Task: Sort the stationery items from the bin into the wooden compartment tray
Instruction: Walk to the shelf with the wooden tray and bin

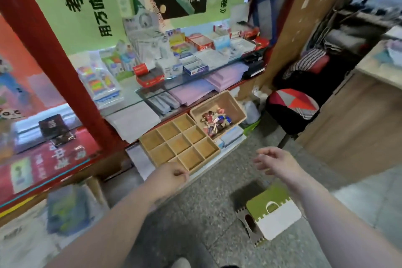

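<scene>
The wooden tray (204,162) sits on a low ledge, and every compartment that shows looks bare. The bin (221,102) stands just beside its far right corner, with the small stationery pieces (214,122) heaped at the bin's near end. They are too blurred to tell apart, and none looks sorted yet.

The left hand (171,177) is curled at the tray's near corner; I cannot tell whether it pinches anything. The right hand (276,162) hovers loose-fingered and empty to the tray's right.

It would be best to steady the tray with the left hand, reach the right over into the heap, and lift one piece at a time — a fistful would likely mix kinds.
</scene>
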`<action>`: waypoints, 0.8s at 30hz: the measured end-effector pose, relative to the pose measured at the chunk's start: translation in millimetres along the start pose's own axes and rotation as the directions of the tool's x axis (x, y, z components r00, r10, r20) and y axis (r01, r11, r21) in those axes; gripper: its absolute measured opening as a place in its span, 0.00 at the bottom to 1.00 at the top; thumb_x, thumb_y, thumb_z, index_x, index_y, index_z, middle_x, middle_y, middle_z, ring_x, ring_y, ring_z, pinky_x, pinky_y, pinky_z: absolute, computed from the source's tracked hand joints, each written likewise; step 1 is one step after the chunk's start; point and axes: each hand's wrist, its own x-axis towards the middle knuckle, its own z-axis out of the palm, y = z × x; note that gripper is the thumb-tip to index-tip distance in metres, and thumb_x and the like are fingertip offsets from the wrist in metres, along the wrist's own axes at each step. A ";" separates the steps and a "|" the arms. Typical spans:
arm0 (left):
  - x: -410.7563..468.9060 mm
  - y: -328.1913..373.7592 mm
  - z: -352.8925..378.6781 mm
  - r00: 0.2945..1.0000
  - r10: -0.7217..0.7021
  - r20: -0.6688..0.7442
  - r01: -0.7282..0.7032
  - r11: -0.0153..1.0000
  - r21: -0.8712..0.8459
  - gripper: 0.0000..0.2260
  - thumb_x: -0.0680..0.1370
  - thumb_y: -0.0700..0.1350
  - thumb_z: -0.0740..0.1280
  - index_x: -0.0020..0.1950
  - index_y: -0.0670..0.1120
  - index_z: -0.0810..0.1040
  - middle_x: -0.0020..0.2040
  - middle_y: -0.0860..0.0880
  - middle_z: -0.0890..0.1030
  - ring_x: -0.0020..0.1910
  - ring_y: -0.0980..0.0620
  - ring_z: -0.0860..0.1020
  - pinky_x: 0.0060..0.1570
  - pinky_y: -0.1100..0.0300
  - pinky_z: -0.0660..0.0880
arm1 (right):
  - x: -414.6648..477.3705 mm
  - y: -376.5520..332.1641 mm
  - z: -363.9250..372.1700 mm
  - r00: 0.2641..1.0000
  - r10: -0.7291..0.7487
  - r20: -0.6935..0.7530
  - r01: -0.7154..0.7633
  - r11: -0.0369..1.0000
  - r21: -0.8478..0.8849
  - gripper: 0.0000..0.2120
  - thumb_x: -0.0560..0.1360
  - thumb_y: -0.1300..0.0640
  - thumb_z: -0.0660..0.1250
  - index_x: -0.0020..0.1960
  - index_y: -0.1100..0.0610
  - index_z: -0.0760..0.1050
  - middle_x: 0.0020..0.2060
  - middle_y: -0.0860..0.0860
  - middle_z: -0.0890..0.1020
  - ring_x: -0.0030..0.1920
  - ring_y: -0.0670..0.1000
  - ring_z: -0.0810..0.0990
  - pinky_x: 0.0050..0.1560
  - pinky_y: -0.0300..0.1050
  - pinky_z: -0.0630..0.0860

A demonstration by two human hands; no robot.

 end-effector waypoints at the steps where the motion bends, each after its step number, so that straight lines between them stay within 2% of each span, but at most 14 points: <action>1: 16.0 5.1 -5.6 1.000 0.002 0.019 -0.002 1.000 0.002 0.08 0.77 0.45 0.62 0.38 0.53 0.73 0.37 0.59 0.74 0.44 0.56 0.74 0.43 0.63 0.68 | 14.3 -4.9 -0.5 1.000 0.011 0.001 -0.011 1.000 0.005 0.04 0.76 0.63 0.60 0.48 0.58 0.72 0.36 0.51 0.79 0.34 0.48 0.74 0.31 0.35 0.69; 3: 45.8 10.7 -14.7 0.999 0.018 0.044 -0.018 1.000 0.005 0.08 0.77 0.45 0.62 0.39 0.55 0.74 0.40 0.58 0.76 0.48 0.55 0.76 0.45 0.62 0.71 | 46.6 -12.7 -1.1 1.000 0.025 0.001 -0.025 1.000 0.005 0.04 0.76 0.63 0.60 0.49 0.58 0.72 0.35 0.50 0.79 0.33 0.48 0.74 0.34 0.39 0.68; 5: 74.1 13.1 -24.7 0.999 0.007 0.046 -0.007 1.000 -0.008 0.05 0.77 0.45 0.63 0.46 0.52 0.78 0.46 0.54 0.78 0.51 0.55 0.75 0.52 0.62 0.71 | 82.7 -21.8 -0.6 0.999 0.034 0.004 -0.034 0.999 -0.003 0.04 0.76 0.63 0.60 0.48 0.58 0.72 0.35 0.50 0.78 0.34 0.48 0.74 0.35 0.40 0.68; 7: 99.0 14.8 -35.6 0.999 -0.016 0.031 0.017 1.000 -0.008 0.06 0.77 0.46 0.63 0.52 0.50 0.78 0.49 0.54 0.78 0.52 0.56 0.74 0.54 0.63 0.69 | 119.8 -31.1 2.2 0.999 0.036 0.034 -0.036 0.999 -0.001 0.04 0.77 0.62 0.59 0.46 0.56 0.72 0.36 0.50 0.78 0.34 0.48 0.74 0.36 0.40 0.68; 10: 136.7 16.8 -52.0 0.998 -0.065 -0.019 0.065 0.998 -0.019 0.03 0.77 0.46 0.63 0.47 0.53 0.76 0.48 0.56 0.77 0.51 0.56 0.75 0.54 0.63 0.70 | 180.5 -46.6 6.3 0.993 0.011 0.120 -0.007 0.999 -0.034 0.05 0.77 0.61 0.59 0.48 0.56 0.73 0.37 0.50 0.79 0.35 0.47 0.74 0.37 0.40 0.69; 13: 177.3 21.2 -65.8 0.982 -0.140 -0.131 0.128 0.987 -0.094 0.07 0.77 0.45 0.63 0.40 0.55 0.74 0.45 0.56 0.76 0.50 0.55 0.75 0.52 0.63 0.69 | 251.6 -67.1 9.8 0.980 -0.010 0.199 0.027 0.996 -0.082 0.05 0.76 0.61 0.60 0.49 0.56 0.74 0.37 0.50 0.79 0.35 0.47 0.76 0.36 0.39 0.70; 16: 213.5 29.6 -72.2 0.946 -0.231 -0.226 0.206 0.970 -0.129 0.09 0.77 0.45 0.64 0.37 0.56 0.73 0.45 0.52 0.79 0.51 0.53 0.76 0.52 0.61 0.70 | 317.5 -88.7 14.8 0.959 -0.020 0.281 0.054 0.992 -0.112 0.05 0.75 0.65 0.61 0.45 0.58 0.75 0.34 0.51 0.77 0.29 0.45 0.76 0.31 0.34 0.71; 17: 224.7 35.9 -73.4 0.938 -0.260 -0.228 0.236 0.964 -0.125 0.08 0.76 0.46 0.64 0.38 0.55 0.74 0.47 0.51 0.80 0.51 0.53 0.76 0.53 0.60 0.71 | 334.5 -94.0 15.0 0.952 -0.011 0.307 0.050 0.991 -0.121 0.05 0.75 0.66 0.62 0.47 0.59 0.76 0.36 0.52 0.78 0.30 0.45 0.76 0.33 0.34 0.72; 19: 246.8 49.0 -73.6 0.930 -0.286 -0.229 0.264 0.957 -0.122 0.07 0.76 0.47 0.64 0.38 0.56 0.73 0.49 0.51 0.81 0.52 0.52 0.77 0.55 0.59 0.72 | 362.1 -102.6 12.8 0.931 0.007 0.365 0.056 0.985 -0.163 0.08 0.74 0.65 0.63 0.51 0.60 0.77 0.43 0.54 0.79 0.35 0.48 0.76 0.41 0.41 0.75; 21: 266.7 60.9 -71.7 0.918 -0.312 -0.245 0.278 0.946 -0.164 0.06 0.76 0.47 0.64 0.41 0.56 0.74 0.49 0.52 0.80 0.52 0.53 0.77 0.55 0.60 0.71 | 387.1 -109.7 9.1 0.917 0.023 0.397 0.086 0.963 -0.255 0.09 0.72 0.64 0.65 0.51 0.60 0.78 0.46 0.54 0.79 0.39 0.51 0.77 0.45 0.45 0.75; 24: 287.6 79.2 -65.5 0.903 -0.342 -0.258 0.296 0.934 -0.202 0.03 0.77 0.47 0.63 0.45 0.54 0.75 0.50 0.52 0.79 0.52 0.54 0.75 0.54 0.62 0.69 | 413.4 -114.5 4.2 0.917 0.045 0.397 0.079 0.954 -0.290 0.11 0.72 0.66 0.64 0.54 0.63 0.77 0.40 0.53 0.78 0.32 0.46 0.74 0.31 0.34 0.71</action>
